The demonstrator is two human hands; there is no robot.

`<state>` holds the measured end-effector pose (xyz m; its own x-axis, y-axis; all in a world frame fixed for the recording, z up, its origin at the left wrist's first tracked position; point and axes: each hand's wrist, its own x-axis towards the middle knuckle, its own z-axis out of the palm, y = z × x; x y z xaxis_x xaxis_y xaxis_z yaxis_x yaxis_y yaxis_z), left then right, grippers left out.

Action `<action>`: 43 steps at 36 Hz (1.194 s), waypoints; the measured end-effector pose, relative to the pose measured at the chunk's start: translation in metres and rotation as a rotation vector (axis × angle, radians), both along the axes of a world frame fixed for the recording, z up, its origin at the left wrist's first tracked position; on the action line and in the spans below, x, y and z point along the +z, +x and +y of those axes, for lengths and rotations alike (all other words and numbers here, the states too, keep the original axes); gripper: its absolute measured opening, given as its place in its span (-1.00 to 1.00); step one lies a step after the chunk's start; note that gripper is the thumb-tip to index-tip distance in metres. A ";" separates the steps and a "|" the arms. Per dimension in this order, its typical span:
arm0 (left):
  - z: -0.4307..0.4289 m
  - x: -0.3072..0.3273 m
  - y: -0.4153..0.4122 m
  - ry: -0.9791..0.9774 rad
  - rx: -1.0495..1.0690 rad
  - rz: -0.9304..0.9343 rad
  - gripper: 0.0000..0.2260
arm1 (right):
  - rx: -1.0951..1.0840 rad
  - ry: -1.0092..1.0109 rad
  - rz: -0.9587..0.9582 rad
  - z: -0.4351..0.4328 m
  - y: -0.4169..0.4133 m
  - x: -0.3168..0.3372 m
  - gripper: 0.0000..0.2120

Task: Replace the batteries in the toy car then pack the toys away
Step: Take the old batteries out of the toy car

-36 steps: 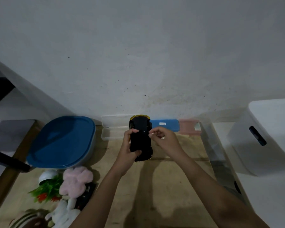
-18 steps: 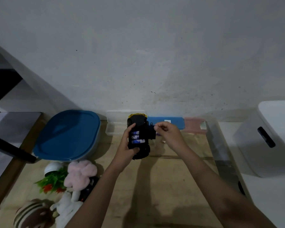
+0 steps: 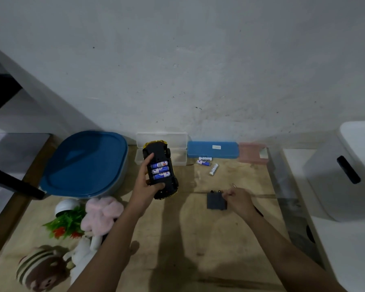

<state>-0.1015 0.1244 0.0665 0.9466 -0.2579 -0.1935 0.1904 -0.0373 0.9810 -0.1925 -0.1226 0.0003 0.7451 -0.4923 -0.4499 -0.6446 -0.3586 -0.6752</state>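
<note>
My left hand (image 3: 144, 183) holds the black and yellow toy car (image 3: 161, 171) upside down above the wooden table (image 3: 188, 239). Its battery bay lies uncovered and three blue batteries (image 3: 160, 170) sit side by side in it. My right hand (image 3: 239, 200) rests on the table to the right, fingers pinched on the edge of the dark battery cover (image 3: 216, 201), which lies flat there. Three loose batteries (image 3: 207, 163) lie near the back of the table, one of them white (image 3: 213, 169). A thin screwdriver tip (image 3: 234, 185) pokes out just beyond my right hand.
A big container with a blue lid (image 3: 84, 165) stands at the left. Plush toys (image 3: 99, 213) and a toy plant (image 3: 66, 223) lie at the front left. A clear box (image 3: 178, 144), a blue case (image 3: 213, 149) and a pink case (image 3: 252, 152) line the wall. A white bin (image 3: 346, 175) stands right.
My right hand pulled the battery cover off the car and brought it down onto the table at the right. The batteries in the car came into view.
</note>
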 end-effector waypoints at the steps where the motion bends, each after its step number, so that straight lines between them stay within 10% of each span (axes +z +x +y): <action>1: -0.001 -0.001 -0.001 0.009 -0.013 -0.009 -0.21 | 0.002 -0.005 0.007 0.001 0.000 0.000 -0.79; 22: -0.030 0.007 -0.010 0.172 -0.203 -0.190 -0.22 | 0.184 0.057 -0.411 0.060 0.055 0.110 -0.81; 43: -0.038 0.024 -0.011 0.246 -0.187 -0.312 -0.19 | -0.107 0.131 -0.512 0.074 0.064 0.113 -0.83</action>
<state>-0.1124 0.0862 0.0905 0.9109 -0.4122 0.0176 -0.1462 -0.2825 0.9481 -0.1288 -0.0482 0.1129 0.8341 -0.5417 -0.1044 -0.2491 -0.2010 -0.9474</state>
